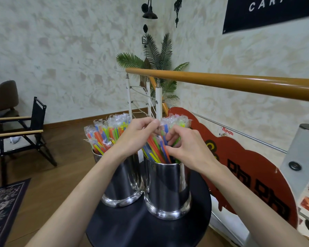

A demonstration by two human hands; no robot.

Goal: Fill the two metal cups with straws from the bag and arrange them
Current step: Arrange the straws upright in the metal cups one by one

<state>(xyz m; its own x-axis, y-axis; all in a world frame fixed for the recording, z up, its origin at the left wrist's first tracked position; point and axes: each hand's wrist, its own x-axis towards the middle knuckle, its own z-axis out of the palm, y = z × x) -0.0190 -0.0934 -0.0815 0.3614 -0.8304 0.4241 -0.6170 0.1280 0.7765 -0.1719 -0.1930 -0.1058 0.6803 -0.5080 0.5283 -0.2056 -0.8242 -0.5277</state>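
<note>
Two shiny metal cups stand side by side on a small round black table [132,229]. The left cup [125,186] is packed with wrapped straws [103,134] in orange, blue, yellow and green. The right cup [168,189] also holds a bunch of wrapped coloured straws [155,150]. Above the right cup, my left hand [137,134] pinches the tops of some straws. My right hand [184,147] grips straws in the same cup from the right side. No bag is in view.
An orange handrail [221,81] with white posts runs behind the table. A red shaped sign [248,166] leans at the right. A folding chair [20,132] stands at the left on the wooden floor, and a patterned rug [4,207] lies at the lower left.
</note>
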